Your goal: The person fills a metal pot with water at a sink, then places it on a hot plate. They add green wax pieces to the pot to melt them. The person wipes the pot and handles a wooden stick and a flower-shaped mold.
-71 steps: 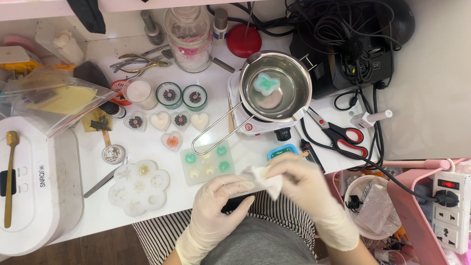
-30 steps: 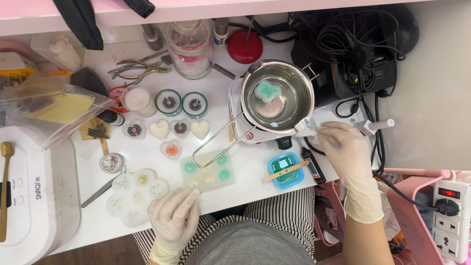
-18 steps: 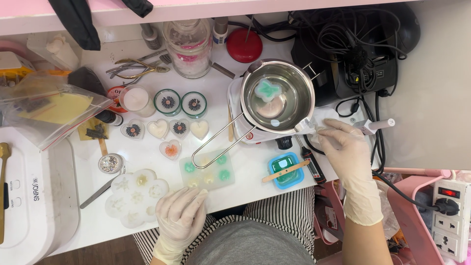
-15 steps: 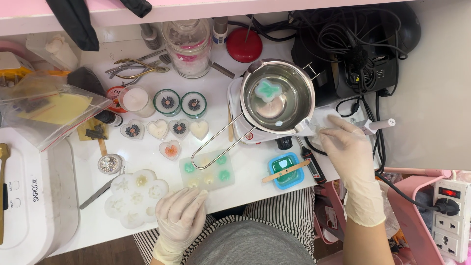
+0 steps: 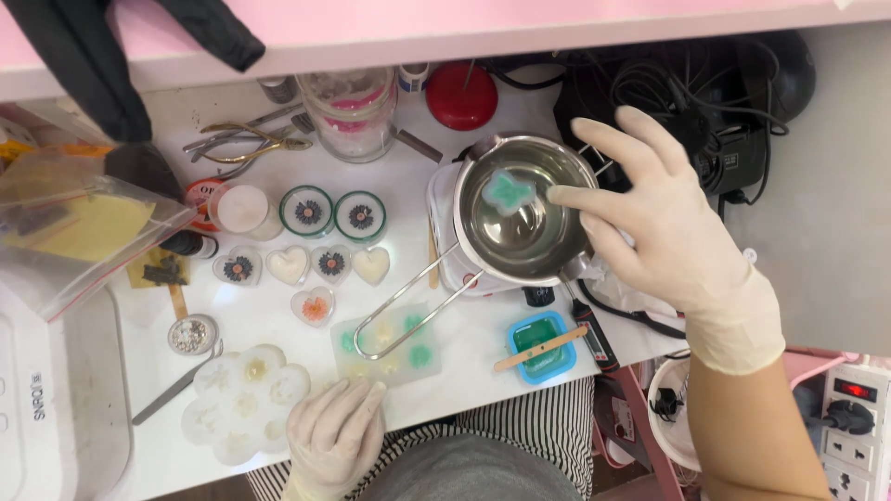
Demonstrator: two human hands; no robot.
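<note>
On the white bench point(image 5: 483, 348) we see a steel melting pot point(image 5: 524, 211) on its warmer, a teal wax piece point(image 5: 509, 192) inside. Our gloved right hand point(image 5: 664, 227) hovers at the pot's three o'clock rim, fingers point(image 5: 577, 197) spread, empty, the wax just beside at nine o'clock. Our left hand point(image 5: 336, 436) rests flat, fingers loosely together, at the bench's six o'clock edge.

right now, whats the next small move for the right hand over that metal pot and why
Probably lower the right hand to steady the metal pot at its rim: its fingers hover spread there, gripping nothing, while a teal wax piece lies unmelted inside.
</note>
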